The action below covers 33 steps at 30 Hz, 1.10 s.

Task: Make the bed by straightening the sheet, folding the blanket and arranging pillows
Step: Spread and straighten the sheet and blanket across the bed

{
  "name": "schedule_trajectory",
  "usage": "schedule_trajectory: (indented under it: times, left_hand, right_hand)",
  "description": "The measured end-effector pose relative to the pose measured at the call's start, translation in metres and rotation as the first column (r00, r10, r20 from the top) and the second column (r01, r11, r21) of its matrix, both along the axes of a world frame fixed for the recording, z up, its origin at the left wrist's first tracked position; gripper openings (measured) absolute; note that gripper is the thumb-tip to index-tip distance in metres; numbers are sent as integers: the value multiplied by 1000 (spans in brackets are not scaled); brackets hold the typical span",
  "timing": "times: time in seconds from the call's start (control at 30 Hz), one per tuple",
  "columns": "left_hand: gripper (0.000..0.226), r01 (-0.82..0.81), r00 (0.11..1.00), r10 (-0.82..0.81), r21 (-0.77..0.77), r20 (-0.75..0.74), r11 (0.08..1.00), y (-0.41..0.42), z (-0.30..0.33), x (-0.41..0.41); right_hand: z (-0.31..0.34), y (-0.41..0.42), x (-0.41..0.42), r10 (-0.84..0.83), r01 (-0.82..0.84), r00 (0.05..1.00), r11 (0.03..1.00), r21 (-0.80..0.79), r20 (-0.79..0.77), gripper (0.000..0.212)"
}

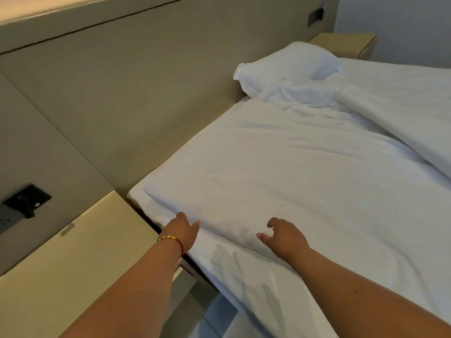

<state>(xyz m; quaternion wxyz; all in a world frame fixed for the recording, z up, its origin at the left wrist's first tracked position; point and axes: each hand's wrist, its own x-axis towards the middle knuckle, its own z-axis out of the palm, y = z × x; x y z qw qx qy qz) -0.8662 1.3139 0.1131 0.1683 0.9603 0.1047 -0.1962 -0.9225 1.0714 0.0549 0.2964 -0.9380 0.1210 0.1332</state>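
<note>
A white blanket point(280, 172) lies spread over the near half of the bed, its near edge folded back over the white sheet point(219, 259). My left hand point(183, 230) touches the blanket's near corner edge with fairly straight fingers, a bead bracelet on the wrist. My right hand point(283, 236) hovers at the blanket's fold a little to the right, fingers loosely curled and holding nothing. A white pillow point(288, 67) lies at the far end against the headboard point(146, 93). More bunched bedding point(402, 113) lies at the right.
A beige bedside table point(73, 252) stands at the left, close to the mattress edge. A dark socket panel point(26, 198) sits on the wall above it. Another bedside table point(346, 45) stands beyond the pillow. Floor shows below the bed's edge.
</note>
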Motion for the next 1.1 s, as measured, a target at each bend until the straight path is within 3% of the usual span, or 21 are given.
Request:
schedule_trajectory:
  times: [0.27,0.43,0.57,0.63,0.7,0.77,0.83,0.9,0.97,1.03,1.1]
  left_hand:
    - [72,-206,973,179,-198,-146,958,18,-60,107]
    - [87,-312,944,278,-203,-180,928,20,-95,145]
    - [82,-458,889,426,-333,-169,824,30,-121,171]
    - [82,-545,832,532,-414,-158,729,37,-133,181]
    - [81,-533,816,571,-501,-91,682,47,-143,188]
    - [70,-434,824,565,-591,45,680,60,-143,198]
    - [55,-346,812,555,-618,180,706,73,-129,214]
    - [49,-291,821,507,-572,262,767,88,-115,228]
    - [50,-265,881,402,-443,250,856,94,-109,226]
    - [54,-221,966,242,-199,89,955,91,-118,218]
    - [57,-70,994,79,125,-70,990,79,-118,215]
  right_hand:
    - [-52,60,68,69,-76,996,990,-122,-59,75]
    - [-89,81,99,168,-191,980,938,-290,-104,95]
    - [-118,88,117,206,-230,973,867,-443,-101,104]
    - [-126,88,123,258,-274,961,836,-476,-101,92]
    - [-122,89,129,344,-368,929,813,-452,-139,64]
    - [-107,92,140,371,-377,925,860,-345,-85,31]
    - [-95,103,148,372,-352,927,904,-242,41,19]
    - [-88,117,148,403,-380,908,907,-183,114,18]
    - [-96,121,142,442,-431,892,894,-124,91,21]
    - [-103,118,137,464,-472,881,876,-96,-94,30]
    - [-97,106,136,443,-457,876,889,-33,-190,47]
